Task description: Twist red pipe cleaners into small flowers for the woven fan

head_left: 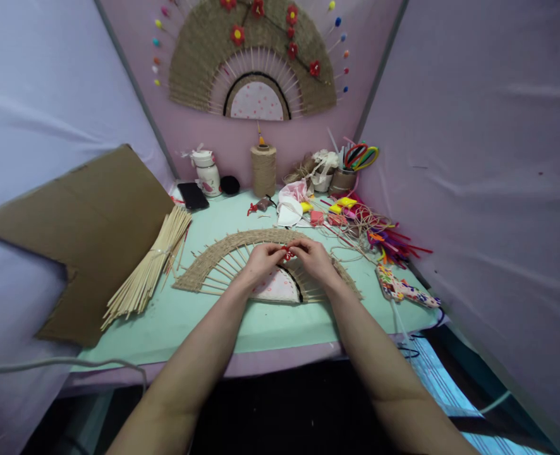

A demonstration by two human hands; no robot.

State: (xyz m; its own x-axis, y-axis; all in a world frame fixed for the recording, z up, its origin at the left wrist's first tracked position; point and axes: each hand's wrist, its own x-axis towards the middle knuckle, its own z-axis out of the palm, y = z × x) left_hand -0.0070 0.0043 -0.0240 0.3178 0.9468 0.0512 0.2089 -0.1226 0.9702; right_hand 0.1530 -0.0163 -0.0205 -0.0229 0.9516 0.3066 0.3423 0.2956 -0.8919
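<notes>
A small red piece (287,254), too small to make out in detail, is pinched between my two hands. My left hand (267,259) grips its left side with closed fingers, and my right hand (311,254) grips the right side. Both hands are over a woven twine fan (213,258) lying on the table. The fan has thin stick ribs and a white, pink-spotted half-round centre (277,287) with a black edge, partly hidden by my hands.
On the left are a stick bundle (153,262) and brown cardboard (104,234). Behind stand a phone (193,196), white bottle (207,174), twine spool (263,170) and scissors (356,157). Right are tangled craft pieces (365,221) and a patterned cloth item (403,289). A flowered fan (194,69) hangs behind.
</notes>
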